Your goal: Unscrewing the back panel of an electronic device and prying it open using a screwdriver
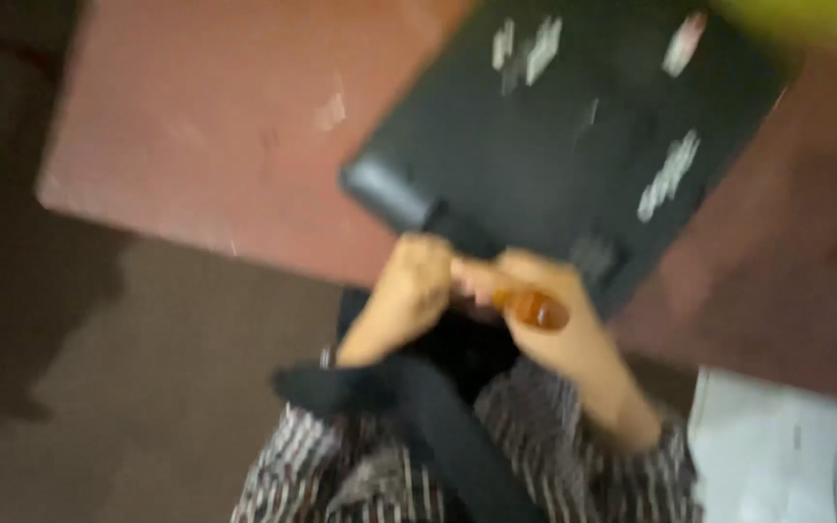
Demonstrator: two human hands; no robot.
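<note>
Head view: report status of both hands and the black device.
Left hand and right hand together at near edge of black device. Right hand holds an amber-handled tool. Image blurred; nothing seen blocking.

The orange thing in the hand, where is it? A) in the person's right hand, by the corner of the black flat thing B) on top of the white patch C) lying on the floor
A: the orange handle-like thing sits in the right hand, close to the left hand, at the near corner of the black flat device on the reddish table.
</note>
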